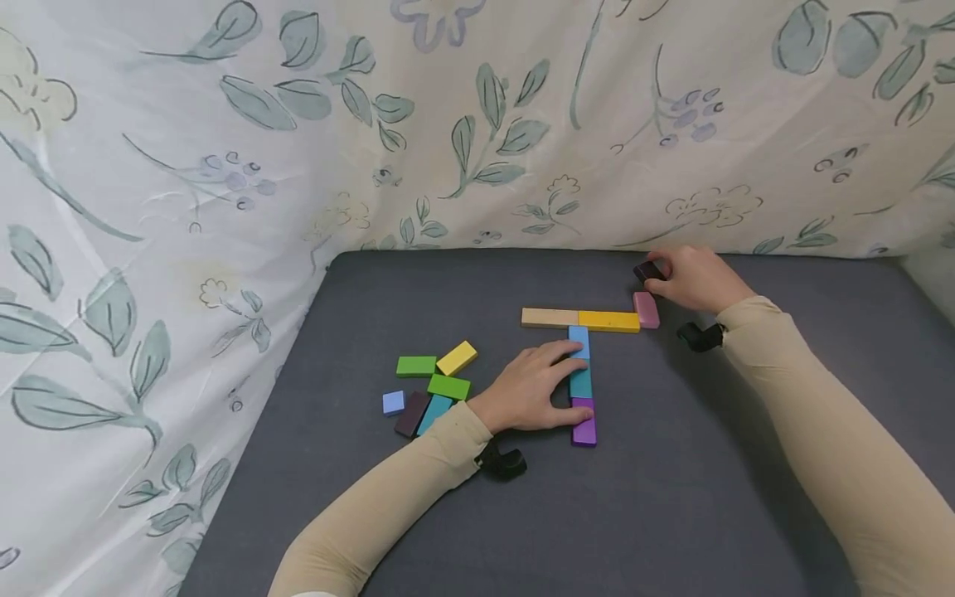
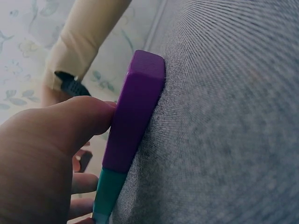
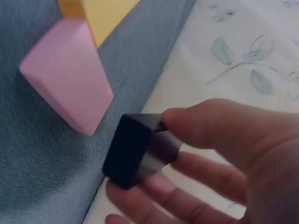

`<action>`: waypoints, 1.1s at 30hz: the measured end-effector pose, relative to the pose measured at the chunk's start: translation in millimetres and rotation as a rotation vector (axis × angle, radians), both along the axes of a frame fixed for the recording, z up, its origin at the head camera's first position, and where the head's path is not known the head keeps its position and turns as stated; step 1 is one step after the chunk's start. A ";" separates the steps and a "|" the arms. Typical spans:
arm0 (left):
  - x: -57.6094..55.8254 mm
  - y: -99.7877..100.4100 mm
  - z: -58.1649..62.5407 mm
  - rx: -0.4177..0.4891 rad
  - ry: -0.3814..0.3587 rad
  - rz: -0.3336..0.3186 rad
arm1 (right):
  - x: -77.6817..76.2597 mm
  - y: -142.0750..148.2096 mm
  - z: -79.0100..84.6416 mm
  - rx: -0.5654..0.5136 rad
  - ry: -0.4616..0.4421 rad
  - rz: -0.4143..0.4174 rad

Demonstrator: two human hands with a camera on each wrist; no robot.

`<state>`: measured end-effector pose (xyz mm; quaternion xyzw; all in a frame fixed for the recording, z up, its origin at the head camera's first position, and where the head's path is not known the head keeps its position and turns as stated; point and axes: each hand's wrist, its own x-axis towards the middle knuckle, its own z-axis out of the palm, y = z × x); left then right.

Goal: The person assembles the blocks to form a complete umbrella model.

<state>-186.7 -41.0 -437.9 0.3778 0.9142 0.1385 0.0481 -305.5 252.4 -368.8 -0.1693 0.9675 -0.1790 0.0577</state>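
Note:
In the head view my right hand [image 1: 697,278] pinches a black block [image 1: 649,271] between thumb and fingers, above the far edge of the table. The right wrist view shows that black block [image 3: 135,149] apart from the pink block [image 3: 70,74]. The pink block [image 1: 646,310] touches the end of a row made of a yellow-orange block [image 1: 608,322] and a tan block [image 1: 550,317]. A column of light blue [image 1: 578,333], teal [image 1: 580,383] and purple [image 1: 584,433] blocks runs toward me. My left hand [image 1: 525,390] rests spread along this column, its thumb touching the purple block [image 2: 138,107].
Left of my left hand lies a loose group: two green blocks [image 1: 416,366], a yellow block [image 1: 457,358], a small blue block [image 1: 393,403], a dark block [image 1: 413,414] and a blue block [image 1: 435,412]. A floral cloth [image 1: 477,124] hangs behind the dark grey table [image 1: 671,497].

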 end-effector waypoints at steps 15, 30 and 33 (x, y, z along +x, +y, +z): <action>1.5 1.0 -1.6 0.006 0.013 -0.004 | -43.8 -17.1 -20.2 0.074 -0.017 0.045; -0.1 -1.2 0.0 0.016 0.019 -0.013 | -39.5 -18.0 -28.6 0.113 -0.119 -0.004; -0.9 -2.1 0.5 0.015 0.016 -0.011 | -36.4 -19.5 -27.4 0.136 -0.147 -0.027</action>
